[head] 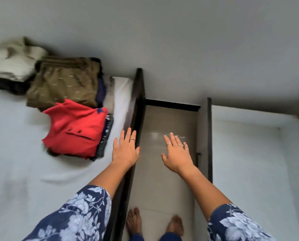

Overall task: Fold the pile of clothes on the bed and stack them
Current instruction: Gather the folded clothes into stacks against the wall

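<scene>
Head view: both hands are seen extended forward with fingers straight and spread, nothing held in either. The left hand [126, 147] is positioned over the near edge of the bed [14, 153], just beside the dark bed frame [137, 94]; the right hand [177, 153] hangs over the floor [162, 180], well apart from any garment. The clothes are found on the bed in folded stacks: a red shirt [75, 127] on top of darker folded items nearest the left hand, an olive garment [63, 82] on a second stack behind it, and a pale garment [11, 61] over a dark one at the far left, less tidily laid. The folding is judged largely done. If stacking is to be finished well, each stack should be gripped from both sides at the base and lifted level, so that the folds are not disturbed. The bed is covered by a white sheet, lightly creased. A tiled floor strip is noted between the bed frame and a second dark-edged panel [208, 136]; grey walls are seen beyond. Bare feet [134, 221] are visible below.
</scene>
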`<state>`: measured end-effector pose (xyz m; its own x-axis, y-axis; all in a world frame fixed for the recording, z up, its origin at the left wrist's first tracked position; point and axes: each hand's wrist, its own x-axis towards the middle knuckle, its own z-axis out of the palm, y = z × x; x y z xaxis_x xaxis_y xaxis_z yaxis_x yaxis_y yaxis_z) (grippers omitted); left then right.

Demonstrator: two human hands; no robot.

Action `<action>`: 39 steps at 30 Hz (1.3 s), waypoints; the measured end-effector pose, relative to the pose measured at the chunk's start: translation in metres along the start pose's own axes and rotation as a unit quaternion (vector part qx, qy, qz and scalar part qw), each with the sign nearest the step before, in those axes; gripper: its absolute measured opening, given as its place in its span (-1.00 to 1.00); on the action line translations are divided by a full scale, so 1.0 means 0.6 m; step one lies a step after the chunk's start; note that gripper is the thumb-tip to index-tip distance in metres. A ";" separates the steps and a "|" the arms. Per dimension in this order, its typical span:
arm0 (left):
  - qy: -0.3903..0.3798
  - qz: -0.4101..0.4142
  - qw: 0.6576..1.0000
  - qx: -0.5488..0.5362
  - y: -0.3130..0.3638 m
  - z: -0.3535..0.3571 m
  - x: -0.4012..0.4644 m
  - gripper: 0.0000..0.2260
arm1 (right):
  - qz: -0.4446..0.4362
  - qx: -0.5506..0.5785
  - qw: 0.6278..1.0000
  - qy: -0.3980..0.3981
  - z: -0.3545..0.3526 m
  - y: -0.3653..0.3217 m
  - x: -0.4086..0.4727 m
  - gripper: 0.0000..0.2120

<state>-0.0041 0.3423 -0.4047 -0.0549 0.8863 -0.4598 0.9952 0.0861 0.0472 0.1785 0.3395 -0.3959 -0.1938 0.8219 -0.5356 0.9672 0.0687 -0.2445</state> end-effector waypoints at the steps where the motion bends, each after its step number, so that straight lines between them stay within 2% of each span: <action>1: 0.010 -0.012 1.000 0.000 -0.018 -0.002 -0.004 -0.40 | -0.011 -0.008 1.000 -0.002 -0.003 -0.013 0.003 -0.35; 6: 0.067 -0.103 0.990 -0.071 -0.158 -0.009 -0.028 -0.42 | -0.085 -0.046 0.995 -0.016 -0.001 -0.133 0.034 -0.33; 10: 0.167 -0.192 0.950 -0.181 -0.236 0.002 -0.049 -0.49 | -0.180 -0.119 0.976 0.013 0.013 -0.221 0.056 -0.23; 12: 0.184 -0.270 0.911 -0.251 -0.270 0.013 -0.058 -0.56 | -0.241 -0.162 0.957 0.030 0.027 -0.270 0.070 -0.20; 14: 0.169 -0.340 0.869 -0.318 -0.287 0.018 -0.058 -0.61 | -0.294 -0.201 0.932 0.074 0.040 -0.302 0.084 -0.13; 17: 0.143 -0.425 0.772 -0.449 -0.321 0.041 -0.046 -0.65 | -0.343 -0.219 0.905 0.125 0.069 -0.337 0.118 -0.06; 20: 0.105 -0.476 0.664 -0.568 -0.341 0.067 -0.023 -0.62 | -0.384 -0.265 0.869 0.162 0.074 -0.356 0.142 -0.13; 22: 0.061 -0.485 0.614 -0.620 -0.345 0.078 -0.015 -0.50 | -0.400 -0.302 0.850 0.164 0.076 -0.356 0.162 -0.22; 24: 0.043 -0.478 0.581 -0.657 -0.342 0.082 -0.010 -0.41 | -0.407 -0.328 0.837 0.163 0.078 -0.349 0.184 -0.26; 27: 0.054 -0.464 0.511 -0.721 -0.344 0.086 0.007 -0.43 | -0.424 -0.355 0.815 0.174 0.088 -0.339 0.217 -0.25; 30: 0.061 -0.445 0.438 -0.779 -0.349 0.088 0.027 -0.35 | -0.434 -0.359 0.802 0.201 0.096 -0.337 0.239 -0.28; 34: 0.057 -0.372 0.321 -0.869 -0.337 0.068 0.040 -0.35 | -0.441 -0.343 0.796 0.233 0.114 -0.341 0.260 -0.32; 36: 0.060 -0.358 0.291 -0.885 -0.336 0.064 0.051 -0.31 | -0.434 -0.330 0.803 0.240 0.117 -0.346 0.271 -0.31; 39: 0.069 -0.334 0.296 -0.892 -0.345 0.053 0.061 -0.25 | -0.427 -0.284 0.827 0.232 0.111 -0.350 0.285 -0.27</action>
<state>-0.2095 0.3425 -0.4594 -0.3166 0.3997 -0.8602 -0.8619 0.2576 0.4369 -0.0688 0.4280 -0.4897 -0.8891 0.4563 0.0351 0.4571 0.8818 0.1160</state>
